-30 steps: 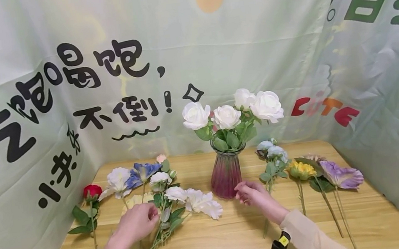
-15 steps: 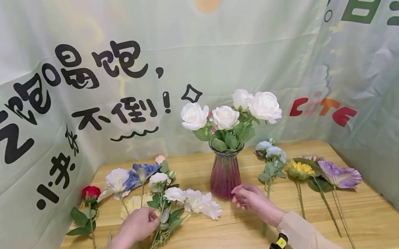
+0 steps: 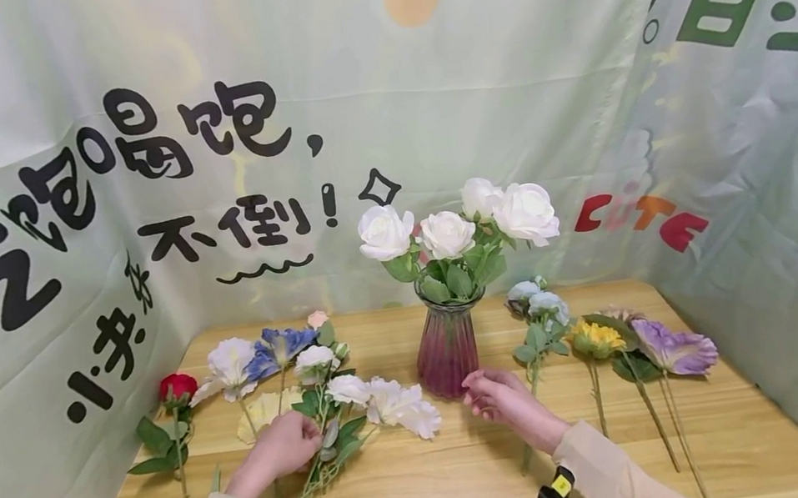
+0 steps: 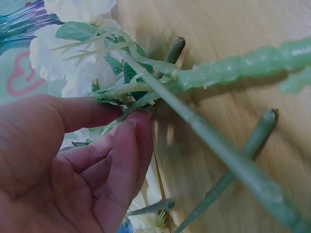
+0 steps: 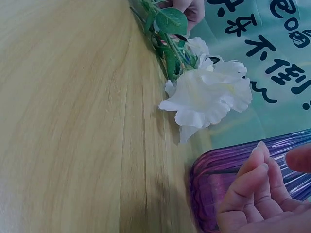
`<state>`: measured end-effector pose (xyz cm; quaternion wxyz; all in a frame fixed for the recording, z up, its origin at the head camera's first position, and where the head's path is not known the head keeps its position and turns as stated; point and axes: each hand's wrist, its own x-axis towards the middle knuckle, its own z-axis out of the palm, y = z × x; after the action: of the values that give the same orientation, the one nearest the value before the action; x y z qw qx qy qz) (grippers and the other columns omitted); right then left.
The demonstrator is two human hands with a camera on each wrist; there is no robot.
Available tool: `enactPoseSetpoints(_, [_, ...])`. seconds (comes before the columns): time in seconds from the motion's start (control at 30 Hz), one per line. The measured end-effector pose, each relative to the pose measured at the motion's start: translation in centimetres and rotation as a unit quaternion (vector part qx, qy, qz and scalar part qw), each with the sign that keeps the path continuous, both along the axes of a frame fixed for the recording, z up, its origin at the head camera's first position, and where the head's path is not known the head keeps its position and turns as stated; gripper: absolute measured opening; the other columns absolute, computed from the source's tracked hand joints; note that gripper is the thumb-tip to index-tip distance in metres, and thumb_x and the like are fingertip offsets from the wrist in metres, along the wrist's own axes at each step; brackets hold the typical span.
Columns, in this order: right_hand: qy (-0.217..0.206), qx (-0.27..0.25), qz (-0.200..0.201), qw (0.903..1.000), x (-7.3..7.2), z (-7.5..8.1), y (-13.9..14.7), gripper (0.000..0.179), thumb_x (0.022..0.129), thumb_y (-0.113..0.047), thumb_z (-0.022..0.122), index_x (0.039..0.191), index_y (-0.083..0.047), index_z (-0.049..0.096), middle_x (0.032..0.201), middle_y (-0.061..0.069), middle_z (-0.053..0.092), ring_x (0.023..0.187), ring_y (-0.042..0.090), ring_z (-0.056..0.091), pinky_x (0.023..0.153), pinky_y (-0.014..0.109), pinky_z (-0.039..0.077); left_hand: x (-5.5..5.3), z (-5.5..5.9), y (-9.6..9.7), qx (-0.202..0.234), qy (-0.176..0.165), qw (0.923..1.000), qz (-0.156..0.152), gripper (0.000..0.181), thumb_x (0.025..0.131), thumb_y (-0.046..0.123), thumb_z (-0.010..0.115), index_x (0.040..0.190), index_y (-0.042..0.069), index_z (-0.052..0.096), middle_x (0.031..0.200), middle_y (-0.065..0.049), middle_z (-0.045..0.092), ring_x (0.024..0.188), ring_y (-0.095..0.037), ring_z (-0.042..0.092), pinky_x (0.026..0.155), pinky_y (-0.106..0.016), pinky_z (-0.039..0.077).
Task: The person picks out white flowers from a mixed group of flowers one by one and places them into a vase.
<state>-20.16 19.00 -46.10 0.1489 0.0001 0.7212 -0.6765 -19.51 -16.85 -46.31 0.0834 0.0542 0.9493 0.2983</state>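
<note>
My left hand [image 3: 280, 450] is at the leafy stems of the white flowers [image 3: 401, 410] on the left of the table. In the left wrist view its thumb and fingertips pinch a thin green stem [image 4: 140, 103] below the leaves. Thicker stems cross just past it. My right hand [image 3: 517, 408] is by the base of the purple ribbed glass vase [image 3: 447, 352], fingers loosely bent. Nothing is between its thumb and fingers in the right wrist view. Several white roses [image 3: 447, 234] stand upright in the vase.
Left on the wooden table [image 3: 432, 497] lie a red rose [image 3: 177, 386], a blue flower [image 3: 280, 349] and a pale yellow flower [image 3: 257, 412]. On the right are light blue flowers [image 3: 547, 307], a yellow flower [image 3: 597, 338] and a purple flower [image 3: 677, 347]. Printed cloth [image 3: 477, 37] hangs behind.
My left hand has shifted slightly right, closer against the white flowers' stems. The right hand stays beside the vase. The head view has turned a little to the right.
</note>
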Motion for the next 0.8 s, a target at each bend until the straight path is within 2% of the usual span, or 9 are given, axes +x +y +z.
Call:
enactPoseSetpoints(0.23, [0.014,0.022,-0.035,0.999,-0.2,-0.2,0.0,0.028,0.1,-0.017,0.053,0.118,0.006,0.055,0.087,0.002,0.063,0.075,0.013,0.058,0.065,0.023,0.049,0.1,0.0,0.0,0.053,-0.021,0.9983,0.013,0.007,0.09,0.006,0.067,0.083,0.007,0.069,0.067,-0.003,0.059,0.056,-0.015,0.062,0.056,-0.027,0.052])
enactPoseSetpoints(0.4, [0.062,0.058,-0.085,0.9927,-0.7,0.1,0.0,0.021,0.098,-0.01,0.053,0.112,0.005,0.06,0.086,0.005,0.067,0.078,0.018,0.061,0.068,0.028,0.052,0.0,0.0,-0.2,0.097,-0.022,0.9949,0.016,0.005,0.09,0.003,0.066,0.092,0.0,0.069,0.075,-0.006,0.063,0.059,-0.016,0.063,0.057,-0.028,0.057])
enactPoseSetpoints(0.53, [0.118,0.099,-0.122,0.9805,-1.3,0.4,0.2,0.019,0.096,-0.003,0.053,0.111,0.005,0.06,0.09,0.014,0.069,0.076,0.016,0.062,0.069,0.028,0.052,-0.1,0.2,-0.4,0.121,-0.029,0.9921,0.012,0.007,0.09,0.003,0.066,0.095,-0.001,0.068,0.082,-0.008,0.065,0.065,-0.016,0.064,0.058,-0.028,0.059])
enactPoseSetpoints(0.67, [0.174,0.135,-0.15,0.9639,-2.0,0.9,0.3,0.023,0.094,0.0,0.054,0.117,0.004,0.057,0.103,0.023,0.069,0.079,0.009,0.061,0.071,0.023,0.052,-0.1,0.5,-0.6,0.13,-0.031,0.9911,0.003,0.008,0.092,0.008,0.067,0.095,0.0,0.068,0.083,-0.007,0.065,0.065,-0.016,0.062,0.058,-0.029,0.058])
enactPoseSetpoints(0.8, [0.216,0.162,-0.168,0.9481,-2.6,1.5,0.3,0.038,0.092,-0.003,0.061,0.129,0.0,0.05,0.116,0.023,0.065,0.096,0.019,0.062,0.083,0.024,0.051,-0.2,0.8,-0.8,0.137,-0.02,0.9904,-0.01,0.01,0.094,0.012,0.067,0.093,0.002,0.067,0.08,-0.007,0.064,0.062,-0.018,0.062,0.056,-0.031,0.057])
